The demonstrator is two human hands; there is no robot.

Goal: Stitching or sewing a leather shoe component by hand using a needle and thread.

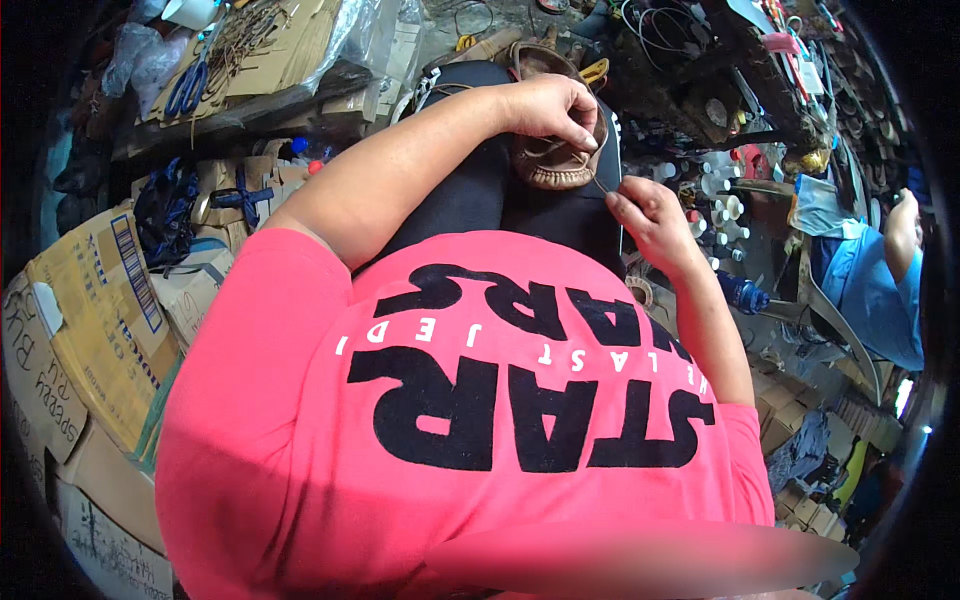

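A brown leather moccasin-type shoe (556, 178) with pale stitching around its toe rests on my lap, toe toward me. My left hand (553, 108) reaches over it, thumb and forefinger pinched together at the shoe's right edge; what they grip is too small to make out. Just right of the toe, my right hand (652, 218) is closed, with thumb and forefinger pinching a thin dark strand (601, 186) by the shoe. I cannot tell whether the strand is thread or a needle.
Blue-handled scissors (186, 90) lie on the cardboard-covered bench at far left. A yellow-handled tool (594, 72) sits beyond the shoe. White-capped bottles (722, 205) crowd the right side. Another person in a blue shirt (868, 285) is at far right. Cardboard boxes (98, 325) stand at left.
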